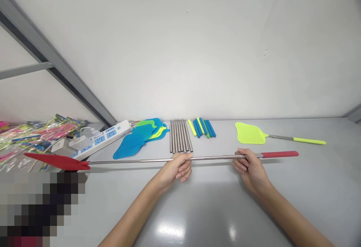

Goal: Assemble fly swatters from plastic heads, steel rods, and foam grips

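Observation:
A red fly swatter (158, 160) with a long, extended metal rod lies sideways across both my hands, its head at the left and its red grip at the right. My left hand (176, 166) is closed around the middle of the rod. Closer to the red grip, my right hand (249, 166) pinches the rod. Just beyond my left hand lies a row of metal rods (180, 136). Beside them rest several blue and yellow-green grips (201, 127). Blue and green swatter heads (131, 141) overlap in a pile to the left.
A yellow-green fly swatter (251, 133) lies by the wall at the right. At the left, a white power strip (104, 139) with chargers plugged in stands next to a heap of colourful plastic packages (42, 137). A grey metal frame (56, 55) slants along the left wall.

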Demonstrator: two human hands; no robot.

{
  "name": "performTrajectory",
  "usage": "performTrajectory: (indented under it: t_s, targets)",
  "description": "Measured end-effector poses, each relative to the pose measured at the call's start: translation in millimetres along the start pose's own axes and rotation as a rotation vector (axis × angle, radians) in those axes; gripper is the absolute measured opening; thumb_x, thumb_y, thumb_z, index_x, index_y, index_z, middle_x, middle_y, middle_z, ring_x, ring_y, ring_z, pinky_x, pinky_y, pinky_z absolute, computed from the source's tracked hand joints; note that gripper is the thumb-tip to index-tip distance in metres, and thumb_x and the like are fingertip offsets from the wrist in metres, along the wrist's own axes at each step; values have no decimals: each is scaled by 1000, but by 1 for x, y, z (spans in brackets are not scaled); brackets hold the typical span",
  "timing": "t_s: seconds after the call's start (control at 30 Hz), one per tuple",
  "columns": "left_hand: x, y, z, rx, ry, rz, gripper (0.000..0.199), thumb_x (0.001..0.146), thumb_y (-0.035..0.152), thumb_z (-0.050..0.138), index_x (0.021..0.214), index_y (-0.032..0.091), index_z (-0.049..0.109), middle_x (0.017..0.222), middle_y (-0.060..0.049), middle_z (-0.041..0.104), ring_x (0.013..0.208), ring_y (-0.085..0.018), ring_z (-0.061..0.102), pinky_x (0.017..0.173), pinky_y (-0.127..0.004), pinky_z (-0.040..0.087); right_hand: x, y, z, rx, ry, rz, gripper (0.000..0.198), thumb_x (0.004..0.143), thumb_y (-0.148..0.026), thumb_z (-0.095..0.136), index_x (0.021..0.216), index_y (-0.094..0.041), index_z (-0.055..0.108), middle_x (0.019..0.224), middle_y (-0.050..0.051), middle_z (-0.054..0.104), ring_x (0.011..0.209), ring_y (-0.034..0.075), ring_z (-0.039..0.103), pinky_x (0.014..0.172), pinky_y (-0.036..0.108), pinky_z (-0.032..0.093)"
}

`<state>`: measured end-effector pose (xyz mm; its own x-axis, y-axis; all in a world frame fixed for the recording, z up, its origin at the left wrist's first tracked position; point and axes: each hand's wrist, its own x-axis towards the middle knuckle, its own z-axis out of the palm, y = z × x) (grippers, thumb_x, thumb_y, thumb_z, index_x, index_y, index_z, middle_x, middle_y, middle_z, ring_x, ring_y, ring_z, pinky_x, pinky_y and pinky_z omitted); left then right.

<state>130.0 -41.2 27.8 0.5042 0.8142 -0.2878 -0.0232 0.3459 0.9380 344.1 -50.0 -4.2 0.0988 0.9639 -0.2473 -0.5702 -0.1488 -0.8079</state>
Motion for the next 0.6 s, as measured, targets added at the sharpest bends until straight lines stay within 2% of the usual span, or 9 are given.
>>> performTrajectory:
  t_s: [0.23,0.6]
  targets:
    - [-2,2,-6,23,41,16,46,78,35,38,38,19,21,29,7,19,32,-7,30,48,-24,28,2,-3,-4,-14,53,-30,31,67,-26,53,46,-20,30,45,-7,14,38,6,19,38,25,19]
    - [-7,9,-4,61,43,31,46,79,35,37,38,19,22,28,7,20,32,-7,30,49,-25,29,2,-8,-5,-4,24,-86,36,70,-24,50,43,-20,27,46,-6,14,40,8,18,41,27,17]
